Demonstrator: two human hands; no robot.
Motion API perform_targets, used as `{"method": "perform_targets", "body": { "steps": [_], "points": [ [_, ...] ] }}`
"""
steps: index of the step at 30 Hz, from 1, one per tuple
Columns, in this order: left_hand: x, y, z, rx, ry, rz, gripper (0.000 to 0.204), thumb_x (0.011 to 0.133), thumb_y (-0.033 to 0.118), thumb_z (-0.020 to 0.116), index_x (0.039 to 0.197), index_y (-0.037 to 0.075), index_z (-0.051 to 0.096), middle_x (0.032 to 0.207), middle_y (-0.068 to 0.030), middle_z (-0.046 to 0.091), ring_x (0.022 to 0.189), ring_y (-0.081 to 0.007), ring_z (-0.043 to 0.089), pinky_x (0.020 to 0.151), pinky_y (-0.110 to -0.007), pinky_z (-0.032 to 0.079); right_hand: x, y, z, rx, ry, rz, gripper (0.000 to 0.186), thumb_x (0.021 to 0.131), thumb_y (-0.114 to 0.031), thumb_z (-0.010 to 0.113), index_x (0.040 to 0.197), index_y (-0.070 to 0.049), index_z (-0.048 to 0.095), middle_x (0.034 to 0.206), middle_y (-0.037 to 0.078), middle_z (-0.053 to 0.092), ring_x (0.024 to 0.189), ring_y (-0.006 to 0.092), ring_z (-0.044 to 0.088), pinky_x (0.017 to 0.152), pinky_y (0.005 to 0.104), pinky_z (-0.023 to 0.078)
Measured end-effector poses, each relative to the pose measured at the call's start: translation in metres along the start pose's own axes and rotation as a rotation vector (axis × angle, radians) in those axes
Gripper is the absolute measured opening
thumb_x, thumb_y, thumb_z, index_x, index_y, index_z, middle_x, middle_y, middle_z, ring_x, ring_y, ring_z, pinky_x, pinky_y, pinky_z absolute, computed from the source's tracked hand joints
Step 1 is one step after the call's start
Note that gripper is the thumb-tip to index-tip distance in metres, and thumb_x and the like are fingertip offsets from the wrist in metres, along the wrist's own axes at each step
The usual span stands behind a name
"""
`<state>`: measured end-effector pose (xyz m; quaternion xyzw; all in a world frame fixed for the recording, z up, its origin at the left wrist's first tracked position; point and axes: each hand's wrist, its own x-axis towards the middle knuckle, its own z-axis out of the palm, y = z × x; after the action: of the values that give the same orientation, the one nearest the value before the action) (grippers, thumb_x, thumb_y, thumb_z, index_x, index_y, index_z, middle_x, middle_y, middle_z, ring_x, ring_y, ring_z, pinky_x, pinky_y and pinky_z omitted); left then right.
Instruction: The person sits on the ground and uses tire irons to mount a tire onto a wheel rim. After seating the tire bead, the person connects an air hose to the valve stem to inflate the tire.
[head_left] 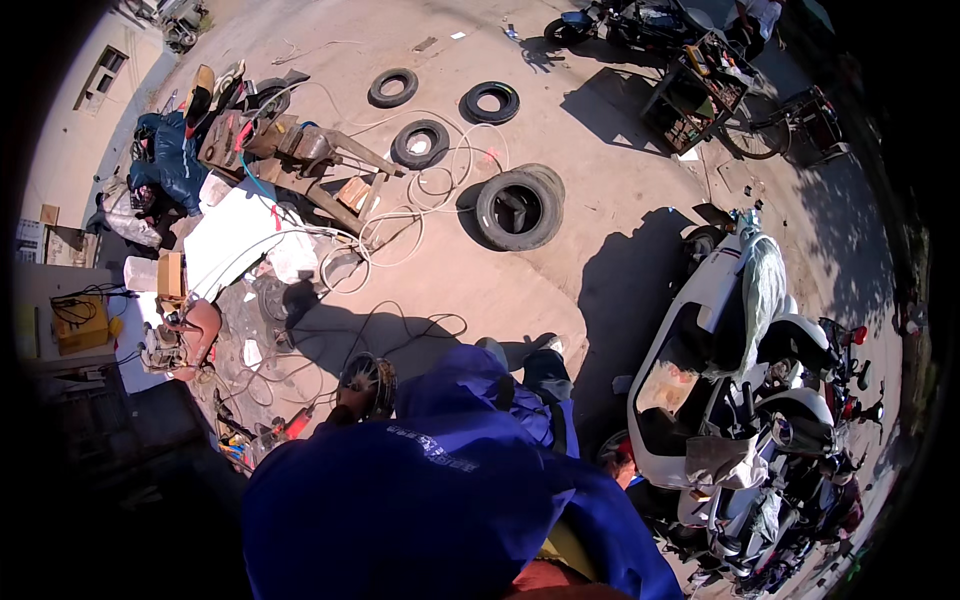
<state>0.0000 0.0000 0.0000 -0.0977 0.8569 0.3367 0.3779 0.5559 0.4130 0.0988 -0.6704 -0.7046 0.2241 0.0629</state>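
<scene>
1. In the head view, the left hand (347, 404) is gripping a dark round part (374, 384), which is sitting just beyond the sleeve of the blue coat (400, 505); the fingers are mostly hiding, so the exact hold is staying unclear; the right hand (622, 463) is showing only partly beside the white scooter (660, 468), and I cannot tell whether it is gripping anything.
2. The step in hand is seemingly holding or carrying the round part; the next move is probably calling for a firm grip and careful footing around the cables (437, 322).
3. The sunlit ground (520, 300) is bearing three single tyres (420, 160), a stack of tyres (540, 233) and a looping pale hose (368, 262); a wooden bench (350, 145) is standing beyond; a pale wall (65, 150) is bounding the left, while parked bikes (800, 430) are crowding the right.
</scene>
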Motion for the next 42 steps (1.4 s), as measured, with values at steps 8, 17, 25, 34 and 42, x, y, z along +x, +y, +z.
{"method": "perform_targets", "body": {
  "steps": [8,17,25,34,42],
  "points": [
    [0.114,0.106,0.145,-0.042,-0.011,-0.152,0.098,0.076,0.035,0.09,0.145,-0.01,0.036,0.125,-0.0185,0.066,0.114,-0.0304,0.067,0.092,-0.04,0.057,0.211,-0.048,-0.045,-0.026,0.065,0.066,0.028,0.095,-0.028,0.064,0.105,-0.004,0.074,0.093,0.021,0.075,0.087,0.0401,0.073,0.078,0.0476,0.056],
    [0.148,0.225,0.287,-0.011,-0.368,-0.108,0.087,0.079,0.041,0.085,0.143,-0.005,0.05,0.133,-0.018,0.066,0.114,-0.0278,0.067,0.096,-0.043,0.054,0.442,-0.121,-0.074,-0.072,0.105,-0.09,0.025,0.1,-0.025,0.061,0.113,-0.005,0.069,0.099,0.023,0.074,0.092,0.0421,0.071,0.08,0.0482,0.055],
    [0.242,0.399,0.404,0.154,-0.24,-0.016,0.093,0.078,0.044,0.085,0.146,-0.005,0.043,0.133,-0.0181,0.066,0.115,-0.0289,0.067,0.098,-0.045,0.051,0.632,-0.067,0.039,-0.063,0.252,-0.119,0.032,0.092,-0.033,0.071,0.099,-0.001,0.072,0.083,0.022,0.073,0.081,0.0391,0.073,0.072,0.0457,0.055],
    [0.368,0.615,0.452,0.14,-0.159,-0.059,0.101,0.078,0.048,0.084,0.148,-0.005,0.036,0.132,-0.0182,0.066,0.116,-0.0302,0.067,0.101,-0.047,0.048,0.846,-0.275,0.136,-0.122,-0.27,-0.109,0.029,0.091,-0.029,0.067,0.097,-0.001,0.073,0.086,0.024,0.073,0.083,0.0413,0.073,0.073,0.0485,0.056],
    [0.469,0.72,0.495,0.107,-0.114,-0.071,0.108,0.077,0.051,0.084,0.151,-0.005,0.029,0.132,-0.0183,0.066,0.117,-0.0313,0.066,0.104,-0.049,0.045,1.043,-0.319,0.106,-0.334,-0.36,-0.151,0.026,0.091,-0.026,0.064,0.095,-0.002,0.073,0.089,0.026,0.073,0.084,0.0432,0.073,0.074,0.0509,0.058]
  ]
}}
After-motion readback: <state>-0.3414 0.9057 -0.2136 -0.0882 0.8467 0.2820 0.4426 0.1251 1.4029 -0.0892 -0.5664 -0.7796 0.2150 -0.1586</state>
